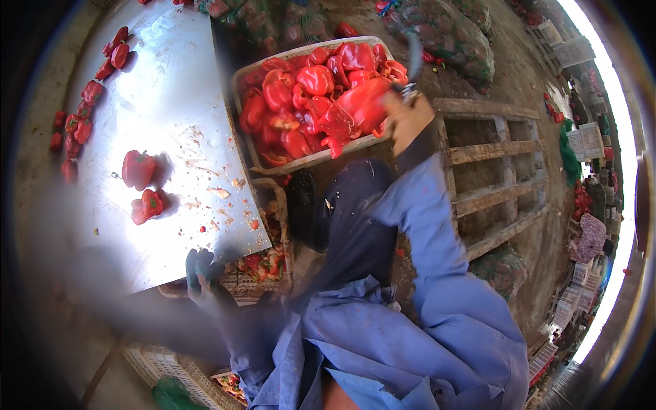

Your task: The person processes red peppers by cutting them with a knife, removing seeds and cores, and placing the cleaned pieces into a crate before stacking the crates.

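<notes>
My right hand (410,120) is over the right end of a crate (318,159) heaped with red bell peppers. It grips a knife with a curved blade (414,59) pointing away from me. Against its fingers is a motion-blurred red bell pepper (366,102); I cannot tell whether the hand holds it too. Near the front edge of a shiny metal table (195,128), my left hand (202,274) wears dark finger coverings, with no object visible in it. Two red bell peppers, one upper (138,170) and one lower (147,206), lie on the tabletop beyond it.
More peppers (92,92) line the table's far left edge. Under the near corner stands a crate of pepper scraps (266,259). A wooden pallet (494,154) and full mesh sacks (446,41) lie to the right. Far right, a person (588,240) is among stacked crates.
</notes>
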`<state>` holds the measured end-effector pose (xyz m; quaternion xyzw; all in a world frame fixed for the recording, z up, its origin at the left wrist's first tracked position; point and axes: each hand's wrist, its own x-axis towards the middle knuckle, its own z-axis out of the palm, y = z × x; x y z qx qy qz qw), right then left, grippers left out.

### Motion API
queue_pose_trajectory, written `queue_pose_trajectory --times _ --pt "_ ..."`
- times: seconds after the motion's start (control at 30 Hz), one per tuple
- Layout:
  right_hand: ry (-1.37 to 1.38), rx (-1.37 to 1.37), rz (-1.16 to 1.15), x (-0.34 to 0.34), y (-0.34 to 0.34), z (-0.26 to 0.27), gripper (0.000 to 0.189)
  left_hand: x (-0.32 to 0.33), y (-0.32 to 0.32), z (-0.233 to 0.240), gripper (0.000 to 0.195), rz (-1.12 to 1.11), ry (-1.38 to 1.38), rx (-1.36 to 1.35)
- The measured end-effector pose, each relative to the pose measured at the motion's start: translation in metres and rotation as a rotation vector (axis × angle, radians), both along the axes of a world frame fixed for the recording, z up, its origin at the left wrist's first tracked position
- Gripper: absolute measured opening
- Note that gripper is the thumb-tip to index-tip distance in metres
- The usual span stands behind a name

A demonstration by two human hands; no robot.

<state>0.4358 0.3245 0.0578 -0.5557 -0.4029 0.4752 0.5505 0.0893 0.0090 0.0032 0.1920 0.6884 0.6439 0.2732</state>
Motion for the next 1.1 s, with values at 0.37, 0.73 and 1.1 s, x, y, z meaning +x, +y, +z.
queue_pose_trajectory --times 0.37,0.73,1.1 --pt "-0.901 -0.109 -0.178 0.113 0.103 -0.171 0.049 0.010 0.001 -0.009 0.042 -0.038 -0.018 -0.022" --pt "-1.042 -0.165 -0.104 0.067 0.114 -0.195 0.052 0.012 0.016 -0.014 0.042 -0.066 -0.004 -0.032" --pt "-0.761 0.223 -0.097 0.069 0.132 -0.206 0.045 0.013 0.005 -0.010 0.039 -0.107 0.012 -0.012"
